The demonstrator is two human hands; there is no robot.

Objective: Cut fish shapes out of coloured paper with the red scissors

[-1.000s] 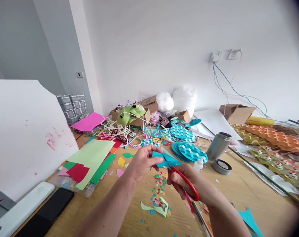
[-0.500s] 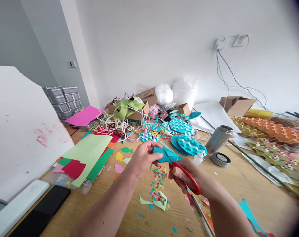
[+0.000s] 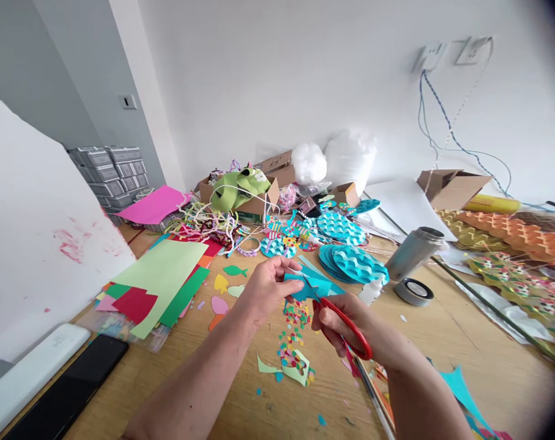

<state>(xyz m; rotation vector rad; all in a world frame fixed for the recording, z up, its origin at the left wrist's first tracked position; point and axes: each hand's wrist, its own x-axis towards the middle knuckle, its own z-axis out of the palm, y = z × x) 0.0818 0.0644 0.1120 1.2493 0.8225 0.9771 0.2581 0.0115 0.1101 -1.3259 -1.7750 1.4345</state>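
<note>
My left hand (image 3: 269,286) pinches a piece of blue paper (image 3: 321,285) between thumb and fingers, above the middle of the table. My right hand (image 3: 339,321) grips red-handled scissors (image 3: 351,324), their blades on the blue paper. Below the hands lies a scatter of small coloured paper dots (image 3: 292,342) with a pale green paper offcut (image 3: 298,370). Cut paper fish lie left of my left hand, among them a green one (image 3: 235,270), a yellow one (image 3: 220,283) and a pink one (image 3: 219,304).
Coloured paper sheets (image 3: 172,269) lie left, near a black phone (image 3: 71,391). Behind stand blue wavy discs (image 3: 357,264), a white glue bottle (image 3: 371,289), a steel flask (image 3: 414,252) and its lid (image 3: 414,291). A craft-filled cardboard box (image 3: 272,194) sits against the wall.
The view has shifted a little, so the background sits differently. The scissors and blue paper stay together in my hands, with the paper's angle slightly altered.
</note>
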